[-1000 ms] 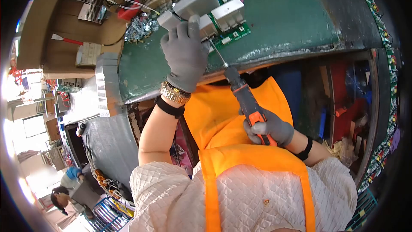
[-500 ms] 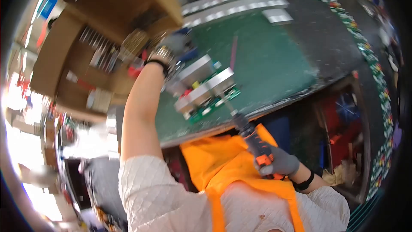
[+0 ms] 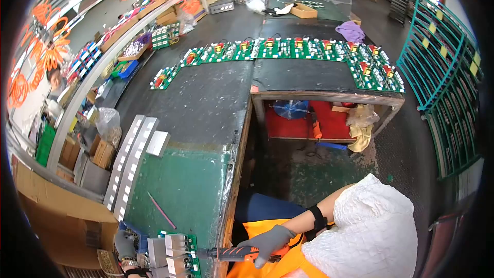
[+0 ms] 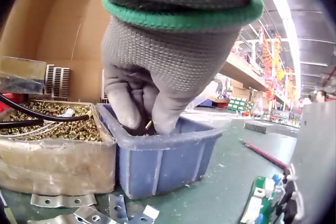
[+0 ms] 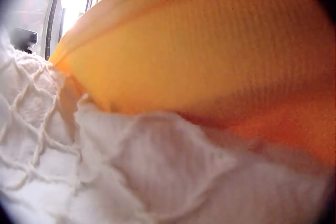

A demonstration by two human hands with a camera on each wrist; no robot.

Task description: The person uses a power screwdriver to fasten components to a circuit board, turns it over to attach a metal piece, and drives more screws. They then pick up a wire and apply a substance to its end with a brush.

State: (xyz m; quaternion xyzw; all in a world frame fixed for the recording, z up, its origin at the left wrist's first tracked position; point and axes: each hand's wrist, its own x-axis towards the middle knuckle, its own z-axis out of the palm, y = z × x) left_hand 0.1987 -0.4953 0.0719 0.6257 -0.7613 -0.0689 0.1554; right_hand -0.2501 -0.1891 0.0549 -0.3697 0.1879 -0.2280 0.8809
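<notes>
My gloved left hand (image 4: 163, 61) reaches into a small blue bin (image 4: 163, 166), thumb and fingers curled together just inside its rim. Between the fingertips a small brass screw (image 4: 149, 124) shows, and the bin's contents are mostly hidden. In the head view, my gloved right hand (image 3: 272, 242) grips an electric screwdriver (image 3: 234, 254), which lies level and points left toward a green circuit board (image 3: 194, 262). Upright silver heat sinks (image 3: 177, 243) stand on that board at the bench's near edge. The right wrist view is filled by the orange apron (image 5: 184, 50) and pale shirt.
A worn box of brass screws (image 4: 58, 166) sits beside the bin, with bent metal clips (image 4: 63, 201) in front. A pink rod (image 3: 162, 211) lies on the green mat. Populated boards (image 3: 278, 49) line the far bench. A large cardboard box (image 3: 56, 226) stands at left.
The left hand has left the heat sinks and moved into the blue bin. The head view has swung round to the far bench. The right hand keeps its hold on the screwdriver.
</notes>
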